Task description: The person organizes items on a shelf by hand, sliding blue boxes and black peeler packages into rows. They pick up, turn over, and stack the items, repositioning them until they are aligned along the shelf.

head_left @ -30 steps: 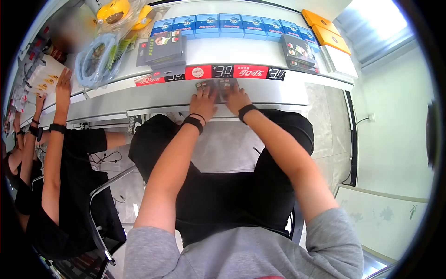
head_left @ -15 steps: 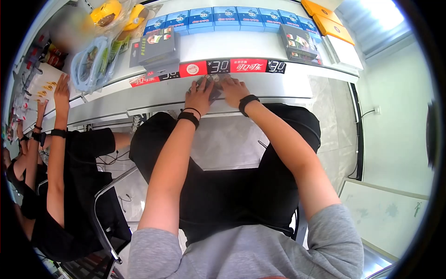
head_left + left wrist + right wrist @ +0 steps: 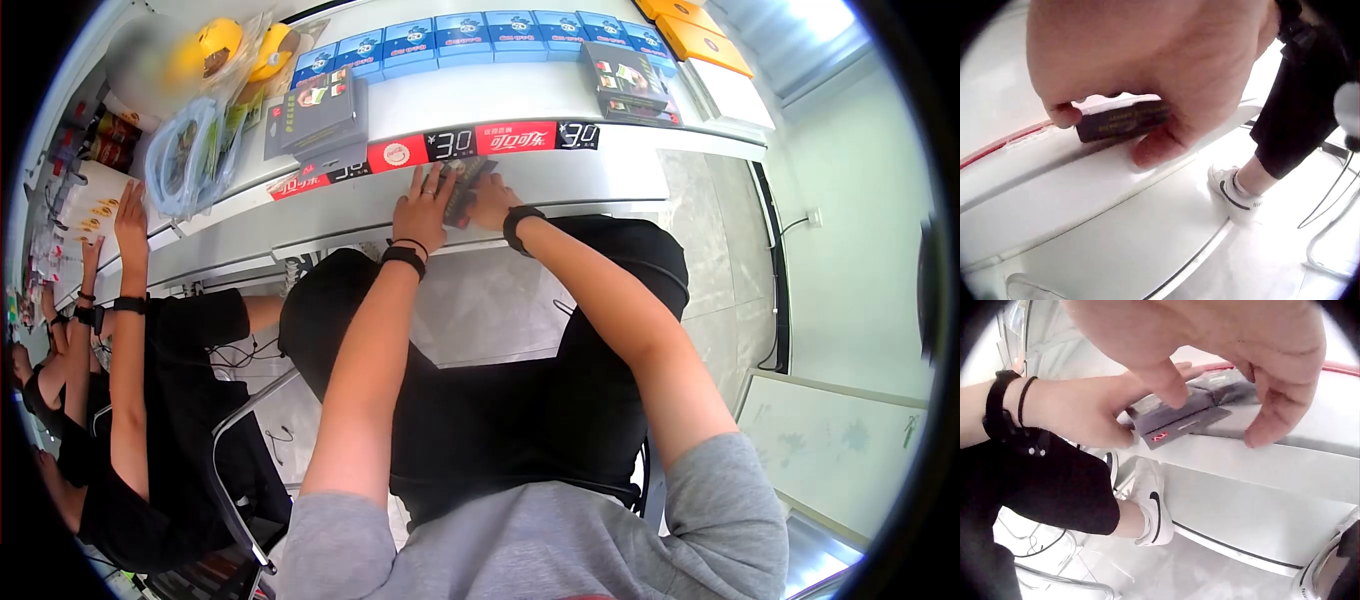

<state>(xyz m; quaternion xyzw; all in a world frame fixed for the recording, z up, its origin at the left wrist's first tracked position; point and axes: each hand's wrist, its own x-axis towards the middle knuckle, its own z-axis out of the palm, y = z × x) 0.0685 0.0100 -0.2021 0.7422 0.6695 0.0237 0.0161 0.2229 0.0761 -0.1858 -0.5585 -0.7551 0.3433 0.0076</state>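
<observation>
A dark, flat package (image 3: 462,196) with a hang tab lies at a slant on the lower ledge between the hands. My left hand (image 3: 421,214) holds its left side; in the left wrist view thumb and fingers of the left hand (image 3: 1147,56) lie around the dark edge (image 3: 1116,124). My right hand (image 3: 493,205) is at its right side. In the right wrist view the right hand (image 3: 1222,344) arches over the package (image 3: 1179,422), thumb against it, the other fingers bent and apart from it. The package's far end is partly hidden by that hand.
Above on the shelf (image 3: 430,105) stand a row of blue boxes (image 3: 462,37), two stacks of dark packages (image 3: 325,110) (image 3: 625,82) and orange boxes (image 3: 695,40). A price strip (image 3: 450,146) runs along its edge. Other people's arms (image 3: 130,330) reach in at the left.
The dark package, beneath the fingers earlier, now lies slanted and more exposed between the hands. My right hand has shifted slightly down. The view has turned a little.
</observation>
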